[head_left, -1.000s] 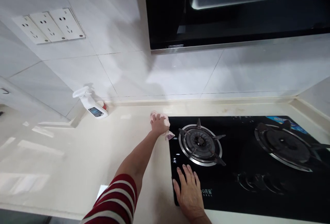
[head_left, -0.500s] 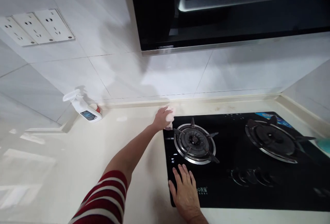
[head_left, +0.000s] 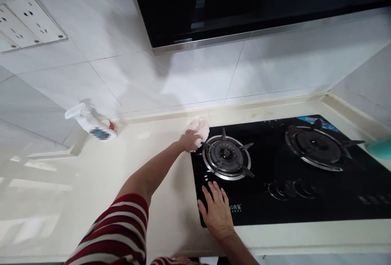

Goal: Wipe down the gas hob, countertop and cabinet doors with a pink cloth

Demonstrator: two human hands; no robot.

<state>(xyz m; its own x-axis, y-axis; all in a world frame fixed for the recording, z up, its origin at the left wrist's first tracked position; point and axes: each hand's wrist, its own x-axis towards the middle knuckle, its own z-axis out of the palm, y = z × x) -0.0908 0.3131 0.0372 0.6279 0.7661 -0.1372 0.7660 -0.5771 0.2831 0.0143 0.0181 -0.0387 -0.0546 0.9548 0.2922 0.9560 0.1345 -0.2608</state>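
Note:
My left hand (head_left: 190, 140) is closed on a pale pink cloth (head_left: 200, 128), pressing it at the back left corner of the black glass cooktop (head_left: 262, 191). The cloth is bunched up, and part of it lies over the cream counter behind that corner. Close to its right is the left burner (head_left: 226, 153) with its dark pan supports. My right hand (head_left: 217, 215) rests palm down on the cooktop's front left part, its fingers spread and holding nothing.
A white spray bottle (head_left: 91, 126) stands at the back left by the tiled wall. The black range hood (head_left: 244, 12) overhangs the cooktop. The right burner (head_left: 314, 147) and a teal object (head_left: 380, 147) are at the right. Wall sockets (head_left: 33, 22) are upper left.
The cloth is more spread out and shows more of itself beyond my left hand. My right hand stays in place on the cooktop. The whole view has shifted slightly.

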